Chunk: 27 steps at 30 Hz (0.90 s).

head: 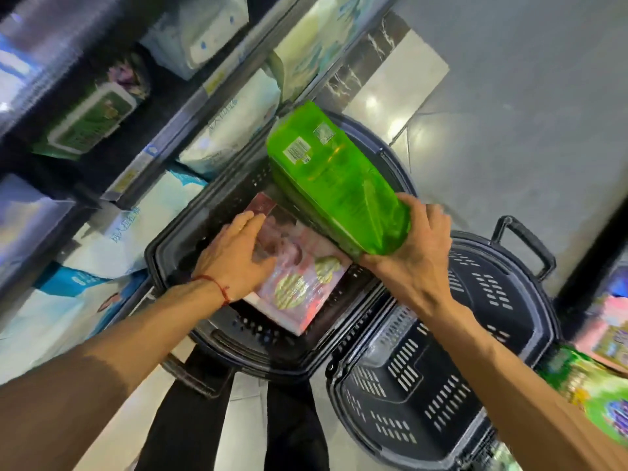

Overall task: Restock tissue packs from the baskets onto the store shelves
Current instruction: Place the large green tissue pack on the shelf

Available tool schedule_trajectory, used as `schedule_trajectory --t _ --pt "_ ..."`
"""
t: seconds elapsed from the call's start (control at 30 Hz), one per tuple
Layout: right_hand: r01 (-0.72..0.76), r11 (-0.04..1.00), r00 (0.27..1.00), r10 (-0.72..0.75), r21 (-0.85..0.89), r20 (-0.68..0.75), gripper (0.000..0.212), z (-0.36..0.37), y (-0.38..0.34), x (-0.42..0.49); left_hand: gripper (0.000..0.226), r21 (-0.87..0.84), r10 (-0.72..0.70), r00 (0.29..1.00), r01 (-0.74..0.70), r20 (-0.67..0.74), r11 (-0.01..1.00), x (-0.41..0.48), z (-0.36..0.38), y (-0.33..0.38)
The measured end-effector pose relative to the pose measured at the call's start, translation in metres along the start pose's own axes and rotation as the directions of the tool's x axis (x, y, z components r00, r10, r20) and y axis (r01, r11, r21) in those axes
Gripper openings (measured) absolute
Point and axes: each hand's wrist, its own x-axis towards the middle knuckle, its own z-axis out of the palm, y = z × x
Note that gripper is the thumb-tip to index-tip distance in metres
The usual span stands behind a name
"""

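So my right hand [414, 253] was clamped round the near end of the green pack [326, 178], which sat tilted with its far end out over the far rim of the black basket [159, 253]. Left hand [238, 256] lay flat on the pink pack [306, 287] down inside that same basket, fingers pretty much straight, not gripping as far as I could see. A second basket [475, 287] sat right beside it. Shelves [170, 144] on the left held white packs [231, 127].

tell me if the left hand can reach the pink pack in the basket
Probably yes: the left hand rests flat on the pink pack, with nothing between them; the green pack, gripped by the right hand, leans along its edge only.
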Motion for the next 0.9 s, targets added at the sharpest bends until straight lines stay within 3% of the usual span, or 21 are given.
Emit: schedule_trajectory --t 0.07,0.23,0.43,0.6,0.77,0.9 --pt "0.002 1.0 1.0 -0.001 0.016 -0.011 0.106 -0.017 -0.006 -0.004 0.08 0.047 0.147 0.984 -0.143 -0.097 0.989 -0.019 -0.021 0.02" --pt "0.004 0.998 0.999 -0.006 0.071 0.04 0.118 -0.071 -0.042 -0.02 0.069 0.158 0.387 0.914 -0.368 -0.118 0.916 -0.067 -0.071 0.075" --pt "-0.097 0.988 0.99 0.082 0.123 0.119 0.114 -0.15 -0.075 -0.037 0.072 0.239 0.406 0.903 -0.366 -0.143 0.899 -0.132 -0.13 0.138" --pt "-0.141 0.968 0.973 0.096 0.209 0.21 0.111 -0.207 -0.091 -0.062 0.075 0.369 0.519 0.838 -0.435 -0.167 0.821 -0.182 -0.159 0.175" --pt "-0.015 0.986 0.965 -0.028 0.163 0.259 0.111 -0.245 -0.1 -0.099 0.106 0.506 0.602 0.795 -0.487 -0.082 0.712 -0.216 -0.167 0.207" --pt "0.076 0.989 0.917 -0.119 0.127 0.38 0.117 -0.265 -0.102 -0.118 0.126 0.528 0.538 0.841 -0.486 0.064 0.696 -0.234 -0.168 0.226"
